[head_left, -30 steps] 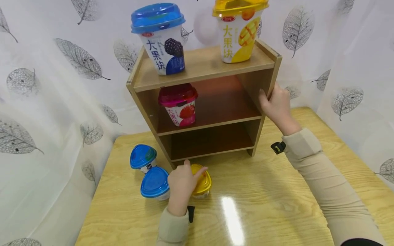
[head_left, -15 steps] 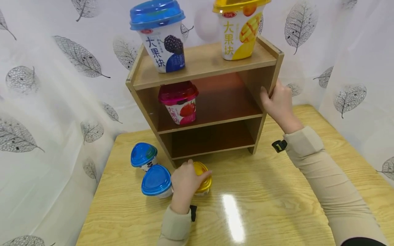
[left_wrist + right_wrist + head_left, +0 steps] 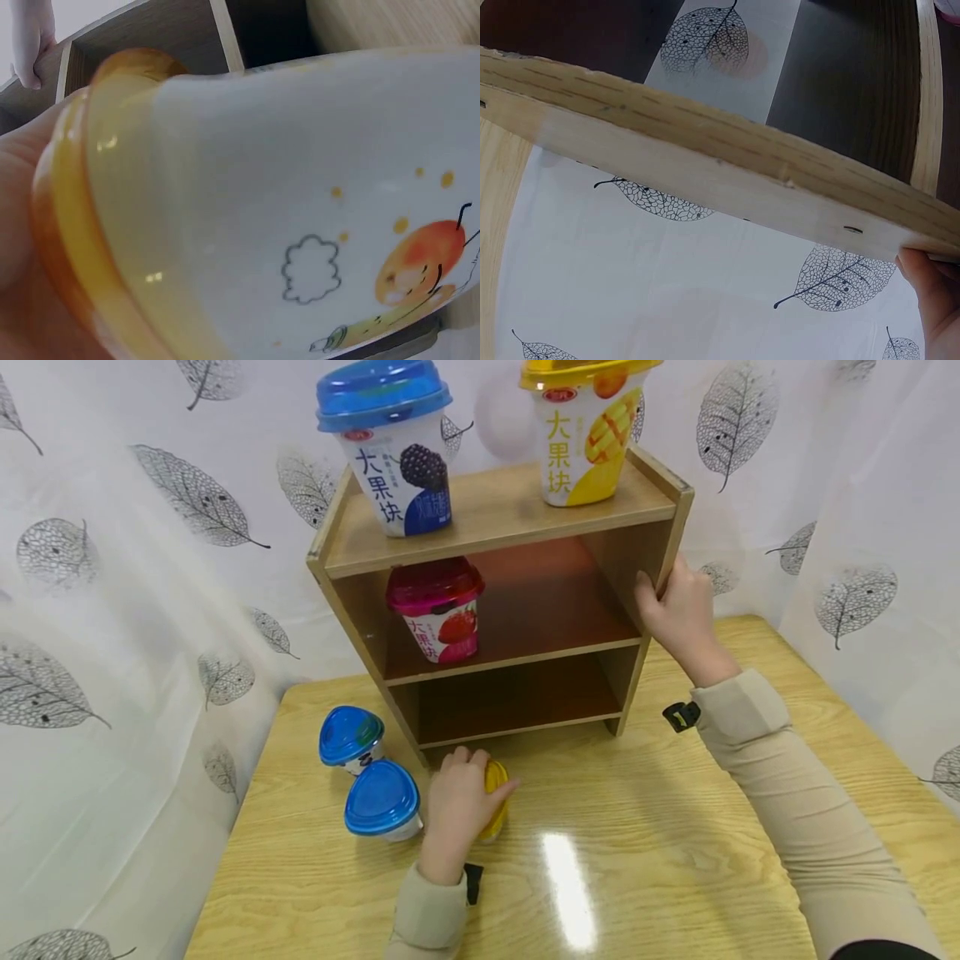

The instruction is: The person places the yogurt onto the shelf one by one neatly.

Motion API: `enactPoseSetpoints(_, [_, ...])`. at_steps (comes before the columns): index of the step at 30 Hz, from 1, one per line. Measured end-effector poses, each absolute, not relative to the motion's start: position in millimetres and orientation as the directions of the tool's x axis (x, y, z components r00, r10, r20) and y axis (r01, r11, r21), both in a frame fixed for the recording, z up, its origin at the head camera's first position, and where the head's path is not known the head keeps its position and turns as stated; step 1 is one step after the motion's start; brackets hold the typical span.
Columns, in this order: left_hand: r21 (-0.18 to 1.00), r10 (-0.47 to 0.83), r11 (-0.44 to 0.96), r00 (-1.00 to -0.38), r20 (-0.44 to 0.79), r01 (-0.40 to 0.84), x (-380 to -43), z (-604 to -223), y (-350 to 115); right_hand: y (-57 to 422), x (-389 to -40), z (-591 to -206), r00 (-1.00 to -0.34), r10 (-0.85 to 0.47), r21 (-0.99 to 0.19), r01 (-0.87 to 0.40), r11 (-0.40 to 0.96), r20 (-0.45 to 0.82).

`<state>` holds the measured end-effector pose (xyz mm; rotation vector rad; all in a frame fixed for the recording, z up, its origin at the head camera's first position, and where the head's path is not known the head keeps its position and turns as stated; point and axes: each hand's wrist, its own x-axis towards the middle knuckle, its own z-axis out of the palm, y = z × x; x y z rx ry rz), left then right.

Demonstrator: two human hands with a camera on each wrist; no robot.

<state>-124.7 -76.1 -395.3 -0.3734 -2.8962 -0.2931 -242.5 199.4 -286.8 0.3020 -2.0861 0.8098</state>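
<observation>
In the head view my left hand (image 3: pixel 459 806) grips a yogurt cup with a yellow lid (image 3: pixel 496 820) on the table, in front of the shelf's lower left corner. The left wrist view shows this cup's white side (image 3: pixel 232 202) close up, its lid against my palm; the far fingers are hidden. My right hand (image 3: pixel 681 618) holds the right side panel of a small wooden shelf (image 3: pixel 517 541), thumb at the front edge. In the right wrist view that panel (image 3: pixel 705 124) crosses the picture, with a few fingertips (image 3: pixel 930 289) showing at its right end.
Two blue-lidded cups (image 3: pixel 382 802) stand left of my left hand. On the shelf's top are a blue-lidded blackberry cup (image 3: pixel 408 477) and a yellow-lidded mango cup (image 3: pixel 577 447). A red-lidded strawberry cup (image 3: pixel 442 631) sits at the left of the middle level.
My left fingers have moved further over the yellow-lidded cup, which now looks tilted, less of its lid showing. My right hand has stayed on the shelf. The head view has shifted slightly.
</observation>
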Motion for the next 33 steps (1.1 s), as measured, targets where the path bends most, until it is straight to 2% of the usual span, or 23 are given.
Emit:
enactPoseSetpoints(5, [0.207, 0.252, 0.932, -0.942, 0.221, 0.298, -125.4, -393.2, -76.9, 199.2, -242.7, -284.7, -0.596, 0.07, -0.429, -0.487, 0.761, 0.8])
enactPoseSetpoints(13, [0.304, 0.258, 0.892, -0.93, 0.264, 0.334, -119.3, -392.4, -79.0, 198.3, -241.2, -284.7, -0.619, 0.07, -0.447, -0.478, 0.756, 0.782])
enactPoseSetpoints(17, [0.355, 0.154, 0.892, -0.926, 0.346, 0.281, -115.4, -396.0, -83.0, 199.1, -240.6, -285.5, -0.613, 0.072, -0.442, -0.478, 0.759, 0.787])
enactPoseSetpoints(21, [0.32, 0.023, 0.934, -0.923, 0.385, 0.158, -113.4, -397.8, -88.8, 199.2, -240.5, -285.3, -0.608, 0.07, -0.437, -0.48, 0.761, 0.79])
enactPoseSetpoints(26, [0.292, -0.06, 0.956, -0.952, 0.301, 0.032, -111.6, -398.3, -92.7, 199.1, -241.0, -284.9, -0.613, 0.069, -0.438, -0.477, 0.762, 0.787])
enactPoseSetpoints(33, [0.335, -0.056, 0.942, -0.974, 0.219, 0.021, -107.4, -402.8, -93.0, 197.3, -239.8, -285.2, -0.626, 0.069, -0.449, -0.475, 0.757, 0.777])
